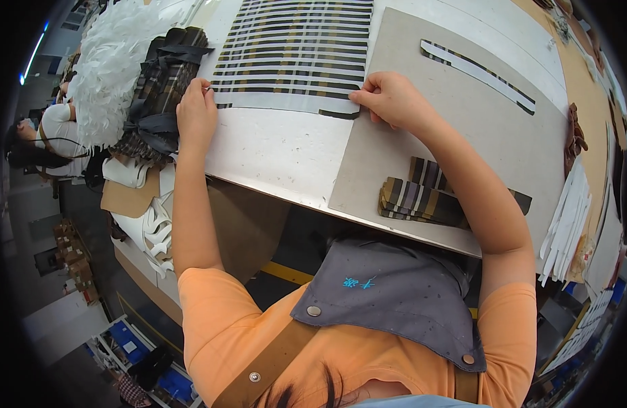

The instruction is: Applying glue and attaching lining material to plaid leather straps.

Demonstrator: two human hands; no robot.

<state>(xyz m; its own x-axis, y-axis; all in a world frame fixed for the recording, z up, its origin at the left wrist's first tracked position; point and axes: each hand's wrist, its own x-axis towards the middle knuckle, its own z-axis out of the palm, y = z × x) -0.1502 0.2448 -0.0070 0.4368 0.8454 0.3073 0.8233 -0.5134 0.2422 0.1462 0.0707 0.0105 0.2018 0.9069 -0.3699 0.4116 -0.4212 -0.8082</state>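
Rows of plaid strips (293, 41), alternating with white bands, lie across the white table ahead of me. Both my hands are at the near end of these rows. My left hand (196, 115) is pinched at the left end of the nearest plaid strip (293, 92). At its right end, the thumb and fingers of my right hand (393, 100) close on the strip's corner. A grey board (368, 149) lies under my right forearm. On it are a stack of folded plaid pieces (422, 200), partly hidden by that arm, and a single plaid strip with a white band (478, 75).
Left of the rows lie plaid bundles (167, 81) tied with dark cloth, beside a heap of white scraps (113, 68). White cut pieces (140, 217) lie lower left. White strips (568, 217) hang at the right edge. Another person (58, 129) is at the far left.
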